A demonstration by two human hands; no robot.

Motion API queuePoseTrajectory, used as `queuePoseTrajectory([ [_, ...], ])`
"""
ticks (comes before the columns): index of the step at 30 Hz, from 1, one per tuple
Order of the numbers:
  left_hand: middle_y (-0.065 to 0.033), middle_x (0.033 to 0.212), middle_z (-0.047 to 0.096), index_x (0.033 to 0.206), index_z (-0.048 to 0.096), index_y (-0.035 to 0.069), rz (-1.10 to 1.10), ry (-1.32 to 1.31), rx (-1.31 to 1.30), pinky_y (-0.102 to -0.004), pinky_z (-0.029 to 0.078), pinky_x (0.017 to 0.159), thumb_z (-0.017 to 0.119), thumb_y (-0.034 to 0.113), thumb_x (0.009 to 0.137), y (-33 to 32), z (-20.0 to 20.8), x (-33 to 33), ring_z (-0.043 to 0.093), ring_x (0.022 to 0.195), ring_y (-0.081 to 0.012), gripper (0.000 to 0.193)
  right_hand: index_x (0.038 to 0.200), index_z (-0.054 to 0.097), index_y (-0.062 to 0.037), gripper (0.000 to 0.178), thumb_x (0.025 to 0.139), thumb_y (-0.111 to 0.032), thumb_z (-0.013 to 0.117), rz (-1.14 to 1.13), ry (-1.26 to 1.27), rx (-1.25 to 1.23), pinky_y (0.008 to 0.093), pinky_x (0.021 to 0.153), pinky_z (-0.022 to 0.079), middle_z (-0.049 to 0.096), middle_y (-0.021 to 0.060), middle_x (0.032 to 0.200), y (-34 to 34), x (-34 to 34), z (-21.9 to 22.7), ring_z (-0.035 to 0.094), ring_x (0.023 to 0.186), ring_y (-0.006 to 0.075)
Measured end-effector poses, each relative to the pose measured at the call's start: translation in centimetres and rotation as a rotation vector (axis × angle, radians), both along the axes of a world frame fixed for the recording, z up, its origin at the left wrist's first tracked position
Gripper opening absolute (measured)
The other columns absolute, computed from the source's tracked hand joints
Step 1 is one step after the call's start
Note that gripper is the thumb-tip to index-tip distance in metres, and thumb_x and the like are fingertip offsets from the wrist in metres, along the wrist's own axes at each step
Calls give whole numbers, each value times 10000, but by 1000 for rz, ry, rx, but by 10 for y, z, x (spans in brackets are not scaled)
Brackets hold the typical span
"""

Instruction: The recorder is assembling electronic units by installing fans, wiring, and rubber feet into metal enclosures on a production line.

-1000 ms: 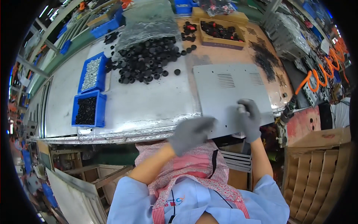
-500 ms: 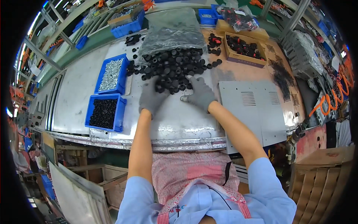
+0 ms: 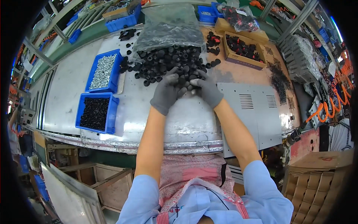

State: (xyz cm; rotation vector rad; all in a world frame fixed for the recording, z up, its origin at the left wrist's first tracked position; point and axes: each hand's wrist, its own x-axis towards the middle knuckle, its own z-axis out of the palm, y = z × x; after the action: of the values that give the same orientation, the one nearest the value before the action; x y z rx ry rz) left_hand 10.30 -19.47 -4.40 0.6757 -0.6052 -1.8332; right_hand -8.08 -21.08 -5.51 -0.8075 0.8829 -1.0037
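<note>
A heap of small black round parts (image 3: 166,61) spills from a clear plastic bag (image 3: 167,26) onto the metal bench (image 3: 149,112). My left hand (image 3: 166,93), in a grey glove, rests at the near edge of the heap with fingers curled over a few parts. In a matching grey glove, my right hand (image 3: 207,89) sits beside it, cupped, touching black parts between the two hands. Both hands meet at the heap's front edge. What exactly lies inside the fingers is hidden.
Two blue bins stand at the left, one with silvery screws (image 3: 102,71), one with black small parts (image 3: 95,114). A grey vented metal panel (image 3: 253,112) lies at the right. A cardboard tray of black and red parts (image 3: 242,48) is behind it. Cardboard boxes (image 3: 320,183) stand at the lower right.
Both hands left the grey panel near the bench's front edge, reached out to the heap of black parts, and now draw together at its near edge.
</note>
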Motion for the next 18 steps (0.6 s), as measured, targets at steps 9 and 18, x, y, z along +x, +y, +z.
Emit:
queuePoseTrajectory([
  [9,-52,1033,581,1222,540,162,117,45,249,-225,466,611,482,489,952,9,21,-5,594,855,-177,428,1218,541,-52,348,912,-204,606,-116,168,-179,230,435,449,623,81,908,9,4,19,607,589,133],
  [18,-37,886,605,1172,543,162,161,11,69,-183,348,441,580,330,946,6,-2,2,547,654,-105,284,1177,560,-21,322,904,-177,626,-272,340,-254,220,489,471,622,76,895,16,-8,36,594,637,115],
])
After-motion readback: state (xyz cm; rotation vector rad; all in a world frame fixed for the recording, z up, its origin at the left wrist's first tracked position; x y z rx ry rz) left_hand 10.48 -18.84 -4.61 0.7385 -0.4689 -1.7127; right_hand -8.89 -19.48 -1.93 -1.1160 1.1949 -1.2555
